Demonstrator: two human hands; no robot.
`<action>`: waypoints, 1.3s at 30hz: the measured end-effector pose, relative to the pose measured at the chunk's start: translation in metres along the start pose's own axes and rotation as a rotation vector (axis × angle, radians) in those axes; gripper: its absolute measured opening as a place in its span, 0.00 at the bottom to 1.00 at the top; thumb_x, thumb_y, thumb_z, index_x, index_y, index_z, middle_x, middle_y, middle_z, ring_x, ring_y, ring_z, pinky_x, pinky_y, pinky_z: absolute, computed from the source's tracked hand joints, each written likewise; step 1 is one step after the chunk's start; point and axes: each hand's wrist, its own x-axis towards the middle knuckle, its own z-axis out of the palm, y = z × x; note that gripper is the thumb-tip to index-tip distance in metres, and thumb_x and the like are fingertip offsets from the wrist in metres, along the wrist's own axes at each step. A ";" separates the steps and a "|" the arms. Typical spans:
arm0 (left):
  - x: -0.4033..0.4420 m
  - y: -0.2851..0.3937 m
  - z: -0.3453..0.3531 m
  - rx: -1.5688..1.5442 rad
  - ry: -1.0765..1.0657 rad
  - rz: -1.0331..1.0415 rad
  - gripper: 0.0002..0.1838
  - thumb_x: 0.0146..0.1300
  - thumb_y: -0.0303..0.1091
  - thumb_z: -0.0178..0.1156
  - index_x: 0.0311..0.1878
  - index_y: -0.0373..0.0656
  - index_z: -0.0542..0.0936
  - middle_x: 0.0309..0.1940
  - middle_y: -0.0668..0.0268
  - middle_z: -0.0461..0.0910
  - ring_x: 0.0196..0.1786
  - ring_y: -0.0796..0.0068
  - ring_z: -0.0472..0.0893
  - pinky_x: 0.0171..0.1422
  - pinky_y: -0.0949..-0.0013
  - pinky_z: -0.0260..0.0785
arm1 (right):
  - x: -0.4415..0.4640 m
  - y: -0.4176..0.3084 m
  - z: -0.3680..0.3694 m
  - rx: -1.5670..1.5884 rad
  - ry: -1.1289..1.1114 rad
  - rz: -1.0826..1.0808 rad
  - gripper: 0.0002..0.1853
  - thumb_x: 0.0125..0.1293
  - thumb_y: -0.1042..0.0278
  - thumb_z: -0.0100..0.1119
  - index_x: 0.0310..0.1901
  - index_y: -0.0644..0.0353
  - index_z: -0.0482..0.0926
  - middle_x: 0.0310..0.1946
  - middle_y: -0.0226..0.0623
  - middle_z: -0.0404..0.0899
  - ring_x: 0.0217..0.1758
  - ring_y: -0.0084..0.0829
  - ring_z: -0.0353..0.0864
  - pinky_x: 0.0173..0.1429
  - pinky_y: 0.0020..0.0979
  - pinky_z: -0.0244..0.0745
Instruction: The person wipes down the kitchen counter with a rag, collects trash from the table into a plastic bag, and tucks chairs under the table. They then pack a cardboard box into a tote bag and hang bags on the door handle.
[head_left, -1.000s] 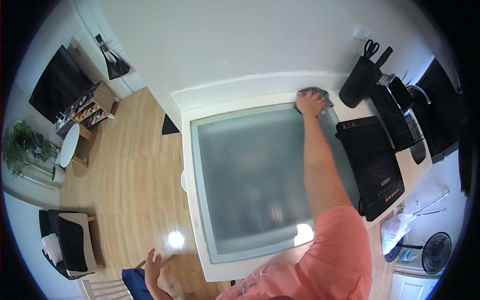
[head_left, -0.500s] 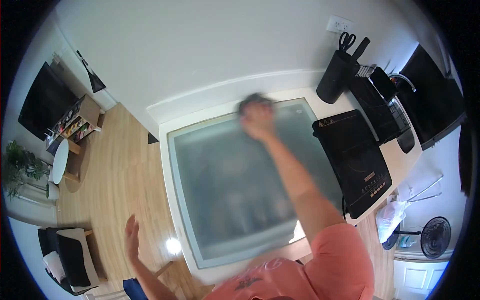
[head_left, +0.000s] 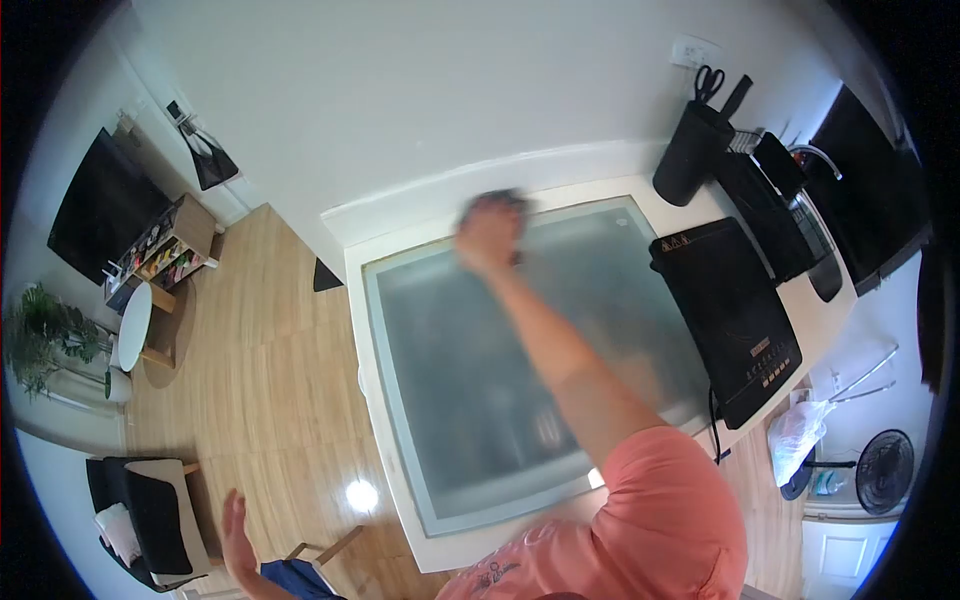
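My right hand (head_left: 488, 232) presses a dark cloth (head_left: 510, 203) onto the far edge of a frosted glass panel (head_left: 470, 370) set in a white counter. Motion blurs both the hand and the cloth, and part of the cloth is hidden under the fingers. Off the counter's left side, over the wooden floor, my left hand (head_left: 236, 535) is raised with its fingers stretched out and nothing in it.
To the right of the glass lies a black induction cooktop (head_left: 728, 325) with a cord. Behind it stand a black knife holder (head_left: 690, 155) with scissors and a dish rack (head_left: 765, 215). A white wall (head_left: 430, 90) borders the far edge. A blue-seated chair (head_left: 300, 578) is at lower left.
My right hand and the cloth have moved left along the far edge of the glass. My left hand has dropped lower and further left. The whole view has shifted slightly.
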 end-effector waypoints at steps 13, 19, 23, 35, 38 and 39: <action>0.055 -0.036 0.018 0.194 -0.210 -0.407 0.35 0.63 0.60 0.43 0.68 0.48 0.57 0.67 0.56 0.57 0.69 0.57 0.56 0.71 0.56 0.42 | -0.183 0.080 -0.184 0.326 -0.227 -0.499 0.20 0.48 0.67 0.56 0.46 0.58 0.75 0.50 0.46 0.73 0.58 0.50 0.68 0.61 0.53 0.58; -0.001 -0.031 0.004 0.778 -0.016 -0.228 0.28 0.67 0.51 0.43 0.66 0.46 0.62 0.65 0.57 0.61 0.67 0.61 0.60 0.69 0.61 0.48 | 0.003 0.185 -0.106 0.294 0.108 0.099 0.21 0.55 0.79 0.43 0.53 0.63 0.67 0.44 0.54 0.70 0.50 0.54 0.69 0.55 0.45 0.66; -0.070 -0.032 -0.009 0.205 0.097 -0.399 0.28 0.66 0.47 0.46 0.67 0.48 0.57 0.63 0.60 0.62 0.63 0.64 0.65 0.65 0.58 0.55 | 0.087 0.226 -0.068 -0.305 0.007 0.625 0.26 0.61 0.58 0.43 0.59 0.63 0.65 0.58 0.52 0.64 0.62 0.55 0.59 0.65 0.52 0.50; -0.115 0.036 -0.028 -0.050 0.101 -0.268 0.29 0.68 0.31 0.42 0.70 0.43 0.46 0.69 0.62 0.47 0.68 0.64 0.56 0.70 0.61 0.47 | -0.055 -0.029 -0.027 0.221 -0.126 -0.310 0.17 0.59 0.63 0.43 0.42 0.66 0.76 0.43 0.50 0.75 0.52 0.44 0.71 0.58 0.44 0.64; -0.083 0.044 -0.021 -0.354 -0.101 -0.050 0.28 0.68 0.35 0.43 0.69 0.45 0.49 0.67 0.63 0.52 0.67 0.66 0.59 0.68 0.61 0.50 | -0.149 -0.083 -0.102 0.546 -0.676 -0.532 0.16 0.55 0.66 0.48 0.42 0.63 0.77 0.44 0.51 0.74 0.54 0.47 0.69 0.62 0.44 0.60; -0.070 0.042 -0.017 -0.485 -0.201 0.018 0.28 0.67 0.41 0.45 0.68 0.49 0.53 0.64 0.63 0.59 0.64 0.67 0.63 0.65 0.61 0.55 | -0.189 -0.087 -0.109 0.489 -0.511 -0.838 0.17 0.55 0.63 0.50 0.44 0.61 0.75 0.47 0.50 0.72 0.58 0.48 0.66 0.64 0.45 0.59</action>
